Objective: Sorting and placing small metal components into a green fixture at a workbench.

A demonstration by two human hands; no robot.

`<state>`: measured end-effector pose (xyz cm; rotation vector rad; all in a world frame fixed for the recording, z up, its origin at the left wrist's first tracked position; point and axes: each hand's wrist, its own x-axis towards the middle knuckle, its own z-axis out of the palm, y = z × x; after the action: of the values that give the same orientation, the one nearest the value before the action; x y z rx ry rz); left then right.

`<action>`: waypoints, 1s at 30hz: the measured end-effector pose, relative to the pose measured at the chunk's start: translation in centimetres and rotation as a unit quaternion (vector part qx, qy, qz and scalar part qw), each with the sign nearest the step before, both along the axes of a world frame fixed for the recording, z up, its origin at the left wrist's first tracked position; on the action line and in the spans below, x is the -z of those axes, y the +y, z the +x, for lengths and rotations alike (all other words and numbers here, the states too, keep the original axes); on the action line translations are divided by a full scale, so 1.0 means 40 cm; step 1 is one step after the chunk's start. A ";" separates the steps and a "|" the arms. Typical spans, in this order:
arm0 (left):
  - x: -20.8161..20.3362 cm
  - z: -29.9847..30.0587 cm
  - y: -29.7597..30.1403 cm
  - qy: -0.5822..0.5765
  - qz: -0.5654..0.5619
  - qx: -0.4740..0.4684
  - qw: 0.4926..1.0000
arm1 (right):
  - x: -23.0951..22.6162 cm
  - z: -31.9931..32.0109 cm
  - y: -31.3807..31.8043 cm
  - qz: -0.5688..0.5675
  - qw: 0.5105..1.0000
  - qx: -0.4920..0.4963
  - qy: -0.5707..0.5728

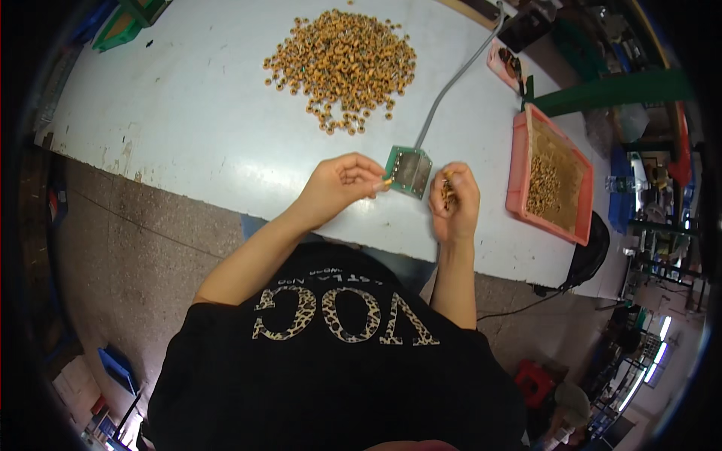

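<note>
One green block (410, 171) separates left hand (335, 186), pinching a piece (388, 182), from right hand (459, 206), clutching several pieces (450, 197), heap (346, 64) beyond, tray (518, 169) rightward.

I see the left hand (338, 186) just above the middle of the frame, its thumb and forefinger pinched together and pointing right, the other fingers loosely bent. Its left forearm (252, 259), bare, slants up to it from the lower left. To the right of centre I have the right hand (460, 201), fingers curled in over the palm, above a nearly vertical right forearm (455, 282). From here, the torso (338, 383) fills the lower middle.
</note>
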<state>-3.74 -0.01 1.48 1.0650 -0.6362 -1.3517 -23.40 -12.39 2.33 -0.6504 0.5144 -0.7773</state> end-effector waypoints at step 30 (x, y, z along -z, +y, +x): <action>0.034 0.031 -0.075 -0.359 -0.172 -0.257 0.880 | -0.022 0.049 0.020 -0.567 0.718 0.101 0.392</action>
<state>-2.51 -3.03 0.11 1.3135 -0.9998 -0.3286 -21.45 -11.58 3.21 -2.1747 0.8714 -0.9745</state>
